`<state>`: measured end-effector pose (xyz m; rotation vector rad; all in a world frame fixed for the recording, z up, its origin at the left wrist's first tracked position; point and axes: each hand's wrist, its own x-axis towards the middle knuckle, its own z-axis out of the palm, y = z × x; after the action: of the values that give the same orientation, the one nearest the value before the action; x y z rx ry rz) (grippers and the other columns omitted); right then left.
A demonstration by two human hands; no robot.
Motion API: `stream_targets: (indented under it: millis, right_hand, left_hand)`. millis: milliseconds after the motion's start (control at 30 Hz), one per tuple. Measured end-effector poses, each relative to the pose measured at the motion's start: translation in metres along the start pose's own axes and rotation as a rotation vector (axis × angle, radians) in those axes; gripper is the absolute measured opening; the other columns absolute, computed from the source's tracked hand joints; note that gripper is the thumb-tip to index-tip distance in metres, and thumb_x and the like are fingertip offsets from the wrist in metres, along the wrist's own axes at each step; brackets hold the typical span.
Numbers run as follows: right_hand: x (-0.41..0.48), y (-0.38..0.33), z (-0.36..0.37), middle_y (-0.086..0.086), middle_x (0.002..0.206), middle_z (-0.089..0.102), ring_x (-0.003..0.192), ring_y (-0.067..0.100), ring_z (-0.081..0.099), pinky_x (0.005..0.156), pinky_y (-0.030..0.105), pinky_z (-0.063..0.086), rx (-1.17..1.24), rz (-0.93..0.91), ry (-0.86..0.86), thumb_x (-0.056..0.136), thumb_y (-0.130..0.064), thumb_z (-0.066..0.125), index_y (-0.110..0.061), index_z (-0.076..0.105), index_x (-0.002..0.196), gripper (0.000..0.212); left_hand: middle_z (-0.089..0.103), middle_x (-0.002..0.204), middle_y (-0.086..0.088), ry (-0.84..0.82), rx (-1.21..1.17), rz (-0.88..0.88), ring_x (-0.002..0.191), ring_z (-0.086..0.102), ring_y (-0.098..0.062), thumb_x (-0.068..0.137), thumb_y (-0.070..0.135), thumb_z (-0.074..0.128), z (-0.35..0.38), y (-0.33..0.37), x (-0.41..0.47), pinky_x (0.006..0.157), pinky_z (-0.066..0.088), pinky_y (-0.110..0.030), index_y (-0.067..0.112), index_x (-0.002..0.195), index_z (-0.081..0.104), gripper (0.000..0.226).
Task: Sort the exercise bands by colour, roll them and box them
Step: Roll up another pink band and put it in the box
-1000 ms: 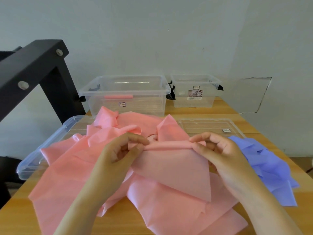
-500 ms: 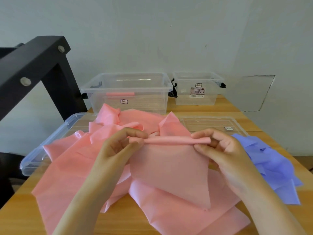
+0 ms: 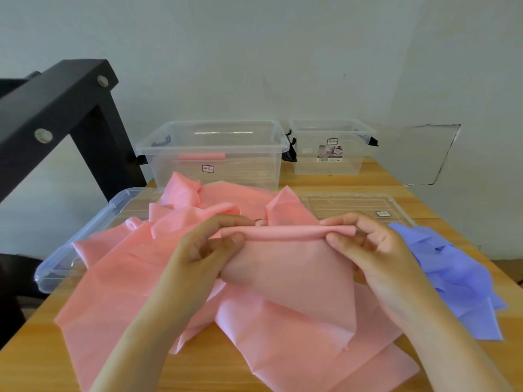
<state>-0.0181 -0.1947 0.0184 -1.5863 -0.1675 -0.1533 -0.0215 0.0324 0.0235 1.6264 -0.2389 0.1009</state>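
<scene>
Above the pink pile (image 3: 119, 278), the left hand (image 3: 206, 244) and right hand (image 3: 365, 244) are pinching opposite ends of a pink band (image 3: 288, 267), apparently keeping its roll straight and tight.

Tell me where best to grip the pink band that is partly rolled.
Grip the rolled top edge of the pink band at both ends, from the near side, as the left hand and right hand do. It is a thin level tube with the sheet hanging loose below.
</scene>
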Motion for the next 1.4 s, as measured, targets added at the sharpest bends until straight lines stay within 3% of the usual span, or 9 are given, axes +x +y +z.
stream_targets:
  millis: [200, 300, 467, 667, 767, 900, 1100, 1267, 1400]
  right_hand:
    - [-0.0022, -0.0037, 0.0002, -0.009, 0.074, 0.066, 0.073, 0.006, 0.061, 0.065, 0.016, 0.046, 0.02, -0.012, -0.075, 0.073, -0.02, 0.075, -0.032, 0.073, 0.076, 0.012]
    - [-0.0015, -0.0014, -0.0001, -0.002, 0.074, 0.061, 0.073, 0.01, 0.058, 0.068, 0.021, 0.043, -0.037, -0.032, -0.061, 0.074, -0.027, 0.081, -0.031, 0.074, 0.079, 0.01]
    - [-0.0002, 0.0, -0.0013, -0.009, 0.08, 0.072, 0.074, 0.003, 0.065, 0.061, 0.013, 0.048, -0.018, -0.018, -0.017, 0.083, -0.005, 0.069, -0.032, 0.074, 0.084, 0.027]
    - [0.0004, 0.002, -0.0007, 0.01, 0.073, 0.042, 0.065, 0.019, 0.042, 0.054, 0.021, 0.033, -0.015, -0.018, -0.019, 0.075, -0.029, 0.076, -0.032, 0.073, 0.09, 0.016]
    - [0.0002, 0.0003, -0.0027, 0.007, 0.068, 0.052, 0.06, 0.009, 0.052, 0.052, 0.014, 0.037, 0.036, 0.004, -0.055, 0.078, -0.014, 0.076, -0.029, 0.073, 0.082, 0.016]
    - [0.0015, 0.0012, -0.0021, -0.014, 0.057, 0.049, 0.056, 0.001, 0.05, 0.055, 0.013, 0.037, 0.002, -0.007, -0.051, 0.073, -0.026, 0.077, -0.031, 0.072, 0.077, 0.008]
    - [0.0018, 0.004, -0.0023, -0.006, 0.08, 0.071, 0.074, 0.005, 0.064, 0.067, 0.02, 0.049, -0.026, 0.013, -0.041, 0.087, -0.006, 0.066, -0.03, 0.074, 0.09, 0.026]
    - [0.0008, 0.0032, -0.0007, 0.009, 0.077, 0.044, 0.072, 0.021, 0.047, 0.072, 0.035, 0.037, -0.04, 0.003, -0.033, 0.074, -0.038, 0.07, -0.034, 0.074, 0.093, 0.021]
    - [0.0003, 0.0012, -0.0014, 0.004, 0.073, 0.058, 0.071, 0.012, 0.056, 0.064, 0.02, 0.043, 0.0, -0.014, -0.055, 0.078, -0.015, 0.077, -0.033, 0.074, 0.085, 0.019]
  left_hand:
    - [0.068, 0.08, 0.008, -0.025, -0.105, 0.014, 0.071, 0.058, -0.007, 0.079, 0.031, 0.066, -0.0027, -0.0005, 0.0019, 0.062, 0.046, -0.02, 0.024, 0.081, 0.071, 0.009]
    - [0.06, 0.067, 0.006, 0.055, 0.016, 0.047, 0.067, 0.052, -0.011, 0.09, 0.019, 0.068, -0.0015, -0.0048, 0.0037, 0.065, 0.042, -0.03, 0.024, 0.086, 0.071, 0.008]
    - [0.073, 0.082, 0.007, 0.032, 0.051, 0.043, 0.079, 0.063, -0.003, 0.09, 0.001, 0.06, -0.0003, -0.0034, 0.0036, 0.073, 0.051, -0.018, 0.02, 0.098, 0.073, 0.025]
    - [0.047, 0.068, -0.027, -0.025, -0.036, -0.004, 0.068, 0.043, -0.023, 0.084, 0.027, 0.072, -0.0025, 0.0003, 0.0, 0.064, 0.033, -0.032, 0.028, 0.097, 0.074, 0.014]
    - [0.059, 0.071, -0.011, -0.05, -0.099, 0.011, 0.069, 0.051, -0.017, 0.079, 0.024, 0.064, -0.0037, -0.0018, 0.0009, 0.059, 0.041, -0.023, 0.025, 0.091, 0.074, 0.016]
    - [0.067, 0.075, 0.013, 0.011, -0.01, 0.074, 0.075, 0.057, -0.007, 0.089, 0.021, 0.068, -0.0019, -0.0051, 0.0035, 0.07, 0.045, -0.024, 0.026, 0.085, 0.074, 0.009]
    - [0.075, 0.088, 0.004, 0.027, 0.061, 0.089, 0.084, 0.066, -0.005, 0.089, -0.003, 0.06, -0.0009, -0.0047, 0.0047, 0.074, 0.051, -0.017, 0.015, 0.098, 0.071, 0.023]
    - [0.065, 0.079, -0.014, 0.009, 0.032, 0.082, 0.078, 0.057, -0.019, 0.092, 0.015, 0.063, -0.0022, -0.0023, 0.002, 0.072, 0.043, -0.033, 0.025, 0.094, 0.072, 0.014]
    - [0.066, 0.075, 0.001, -0.029, -0.08, 0.054, 0.066, 0.054, -0.009, 0.078, 0.015, 0.062, -0.0039, -0.0013, 0.0025, 0.057, 0.04, -0.02, 0.023, 0.083, 0.071, 0.013]
